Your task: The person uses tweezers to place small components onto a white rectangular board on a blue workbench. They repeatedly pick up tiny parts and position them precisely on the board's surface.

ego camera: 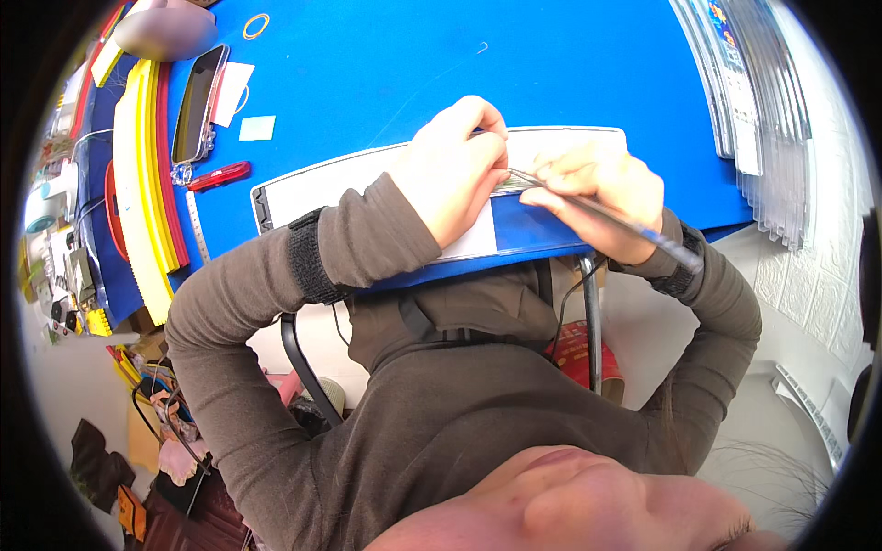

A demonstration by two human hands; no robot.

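My right hand [606, 189] grips a slender metal-tipped hand tool [613, 215], whose blue-banded rear end points back over my wrist. Its tip meets the pinched fingertips of my left hand [458, 175]; whatever is between those fingers is too small to tell. Both hands are over a shallow white-edged tray [331, 163] at the table's front edge. A white sheet [468, 237] lies in it, and the section beside the sheet appears blue. Some thin greenish pieces [510, 183] show below the tool tip. Farther back, a small hook [483, 47] lies with a fine line trailing toward my left hand.
The blue-covered table [586, 62] holds a phone [200, 103], a red folding knife [219, 177], a white square [258, 128], a rubber band [255, 26] and a measuring strip [196, 224] at left. Yellow and red ridged boards [145, 186] stand beyond. Clear plastic cases [765, 131] line the right.
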